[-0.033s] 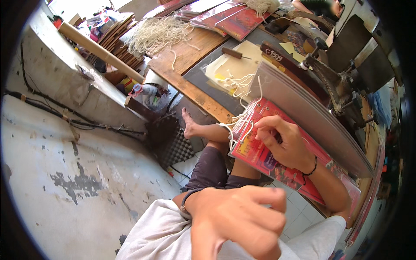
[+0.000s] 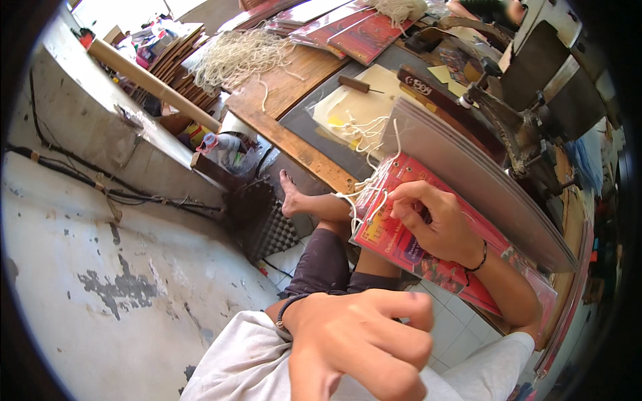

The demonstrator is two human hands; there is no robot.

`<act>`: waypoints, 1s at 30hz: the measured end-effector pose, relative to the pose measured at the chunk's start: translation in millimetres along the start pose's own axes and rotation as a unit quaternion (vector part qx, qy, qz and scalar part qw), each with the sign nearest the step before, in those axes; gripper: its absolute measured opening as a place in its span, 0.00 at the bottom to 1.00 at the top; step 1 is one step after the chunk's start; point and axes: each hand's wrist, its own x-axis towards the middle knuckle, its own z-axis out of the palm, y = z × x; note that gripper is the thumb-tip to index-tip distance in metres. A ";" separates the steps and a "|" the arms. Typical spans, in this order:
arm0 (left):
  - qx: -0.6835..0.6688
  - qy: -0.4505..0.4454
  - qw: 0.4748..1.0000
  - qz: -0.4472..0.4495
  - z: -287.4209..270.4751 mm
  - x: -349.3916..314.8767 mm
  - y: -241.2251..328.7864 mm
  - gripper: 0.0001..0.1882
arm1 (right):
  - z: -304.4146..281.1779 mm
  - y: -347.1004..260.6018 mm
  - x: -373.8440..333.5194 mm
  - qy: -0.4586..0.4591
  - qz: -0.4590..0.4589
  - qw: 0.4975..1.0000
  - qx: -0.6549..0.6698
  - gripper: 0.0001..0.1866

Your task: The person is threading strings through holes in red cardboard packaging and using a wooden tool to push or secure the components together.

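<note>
A stack of red printed sheets [image 2: 435, 175] in clear covers leans over my lap, its punched upper left edge strung with white cords [image 2: 359, 219]. Over the top sheet, my right hand [image 2: 438, 224] has its thumb and index finger pinched at a cord beside one of the holes. Close to the camera and lower down is my left hand [image 2: 364, 337], raised in front of my shirt with its fingers curled in. Whatever those fingers may hold is hidden. A dark cord bracelet circles each wrist.
Clear-covered boards [image 2: 461, 174] stand behind the red stack. On the wooden bench [image 2: 301, 80] lie a heap of white cords [image 2: 241, 57], a wooden-handled awl [image 2: 354, 83] and more red sheets [image 2: 374, 37]. A metal machine [image 2: 508, 120] stands right; a peeling wall [image 2: 120, 240] runs along the left.
My left hand has shifted slightly to the left in the picture. My right hand stays pinched at the same spot on the red stack.
</note>
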 end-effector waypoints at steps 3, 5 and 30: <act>0.054 -0.052 0.994 -0.085 -34.0 -0.6 7.9 0.08 | -1.0 -1.8 1.7 -0.030 -0.022 0.999 -0.024 0.08; 0.199 0.027 0.976 -0.087 -50.6 -3.9 -12.7 0.04 | -4.7 -1.3 4.2 -0.054 -0.069 0.994 -0.072 0.08; 0.635 -0.148 0.706 -0.276 -139.0 -0.7 -95.6 0.27 | -8.0 8.5 1.9 -0.080 -0.129 0.986 -0.067 0.05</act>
